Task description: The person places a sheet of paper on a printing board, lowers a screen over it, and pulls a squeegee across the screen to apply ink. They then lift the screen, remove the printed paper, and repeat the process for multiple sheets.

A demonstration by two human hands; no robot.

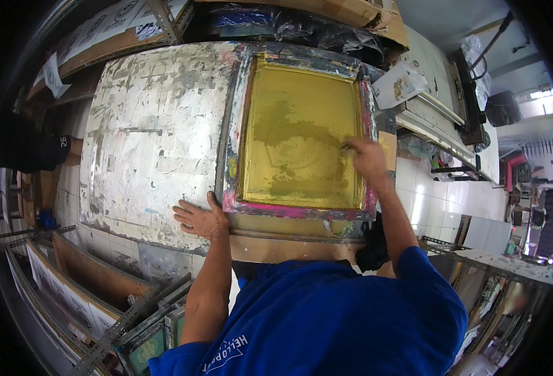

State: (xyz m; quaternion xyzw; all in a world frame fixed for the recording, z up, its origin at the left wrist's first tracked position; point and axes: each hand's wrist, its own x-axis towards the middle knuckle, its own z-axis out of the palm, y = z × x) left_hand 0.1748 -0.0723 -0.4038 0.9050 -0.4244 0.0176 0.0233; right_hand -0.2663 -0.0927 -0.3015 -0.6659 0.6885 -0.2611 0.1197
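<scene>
A silkscreen frame [369, 113] with paint-smeared edges lies on the worktable, its yellow mesh [301, 100] facing up. Darker, wet-looking patches spread across the mesh, and a faint outlined shape shows near its middle. My left hand [200, 217] rests flat, fingers spread, on the stained white board [157, 125] close to the frame's near left corner. Over the right side of the mesh is my right hand [369, 160], its fingers drawn together and pointing left. A small dark spot shows at its fingertips; whether that is a held thing is too blurred to make out.
Racks of boards [88, 294] stand at the lower left, and another shelf [120, 47] at the upper left. A translucent plastic container [400, 84] sits right of the frame. A person in dark clothes [29, 144] is at the far left. Dark cloth [372, 244] hangs near my right forearm.
</scene>
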